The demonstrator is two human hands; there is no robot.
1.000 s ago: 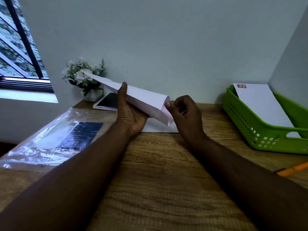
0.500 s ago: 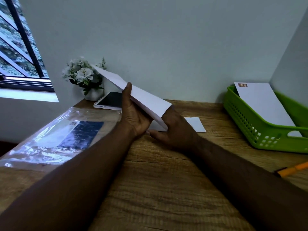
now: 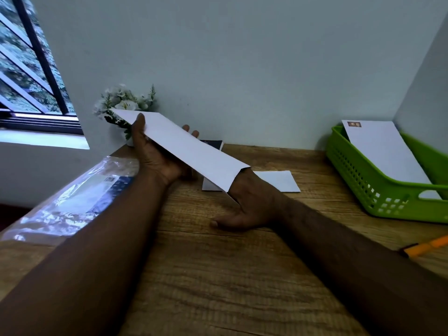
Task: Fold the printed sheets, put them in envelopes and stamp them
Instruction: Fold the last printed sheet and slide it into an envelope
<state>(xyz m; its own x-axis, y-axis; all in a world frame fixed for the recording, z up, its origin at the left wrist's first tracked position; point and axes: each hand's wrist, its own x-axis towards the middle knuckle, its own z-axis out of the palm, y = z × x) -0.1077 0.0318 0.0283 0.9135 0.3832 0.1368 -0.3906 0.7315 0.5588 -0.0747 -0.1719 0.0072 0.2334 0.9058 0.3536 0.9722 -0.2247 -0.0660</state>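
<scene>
Now my left hand (image 3: 157, 156) holds a white envelope (image 3: 186, 147) up off the wooden desk (image 3: 218, 275), thumb on its top face, fingers curled beneath, the far end tilted up toward the flowers (image 3: 126, 103). My right hand (image 3: 252, 204) reaches into the open near end; its fingers are hidden inside, so I cannot tell their grip. Just behind lies a white sheet (image 3: 278, 180). Well to the right, a green basket (image 3: 363, 185) holds a stamped envelope (image 3: 383, 149).
</scene>
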